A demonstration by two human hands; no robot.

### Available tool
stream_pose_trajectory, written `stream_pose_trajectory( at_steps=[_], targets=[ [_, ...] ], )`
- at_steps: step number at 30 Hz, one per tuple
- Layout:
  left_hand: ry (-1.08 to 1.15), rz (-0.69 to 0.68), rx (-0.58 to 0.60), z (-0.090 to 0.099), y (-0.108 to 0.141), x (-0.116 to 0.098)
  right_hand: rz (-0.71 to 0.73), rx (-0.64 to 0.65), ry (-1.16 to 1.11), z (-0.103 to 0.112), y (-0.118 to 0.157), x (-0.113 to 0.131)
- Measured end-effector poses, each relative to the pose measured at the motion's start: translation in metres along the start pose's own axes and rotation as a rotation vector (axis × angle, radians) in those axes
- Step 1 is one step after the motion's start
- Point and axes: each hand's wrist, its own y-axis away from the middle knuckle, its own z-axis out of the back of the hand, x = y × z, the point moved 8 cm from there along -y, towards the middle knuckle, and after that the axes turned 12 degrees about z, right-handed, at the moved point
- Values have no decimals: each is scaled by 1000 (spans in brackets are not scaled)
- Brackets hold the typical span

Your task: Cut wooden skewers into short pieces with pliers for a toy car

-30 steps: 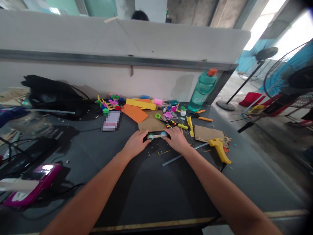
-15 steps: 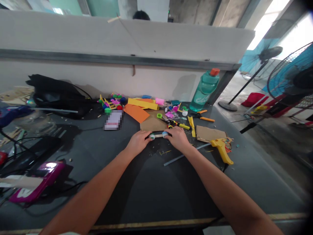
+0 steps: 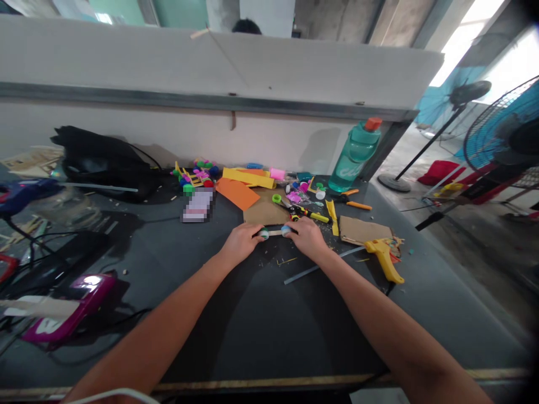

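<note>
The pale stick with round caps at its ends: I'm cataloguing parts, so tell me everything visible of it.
The short, pale, wood-like stick runs crosswise between a whitish-green round cap and a light-blue round cap. The bare left hand grips the first, the bare right hand the second, both partly hiding them. The stick is near the dark grey tabletop; whether they touch is unclear.

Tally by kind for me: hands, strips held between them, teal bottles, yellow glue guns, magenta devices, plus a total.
Left hand and right hand: 2
Round-ended strip: 1
Teal bottle: 1
Yellow glue gun: 1
Magenta device: 1
Total: 6
</note>
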Motion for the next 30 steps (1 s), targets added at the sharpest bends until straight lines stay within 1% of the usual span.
stream_pose_trajectory(
  at_steps=[13,19,22,30],
  targets=[
    [-10,-8,-8,0,0,0,6,-13,6,1,0,4],
    [3,-71,6,0,2,-4,16,-1,3,-1,2,1],
    [-14,-83,-6,1,4,-5,8,0,8,0,5,1],
    [-56,-40,-33,6,9,-3,8,-3,26,10,13,6]
  ],
)
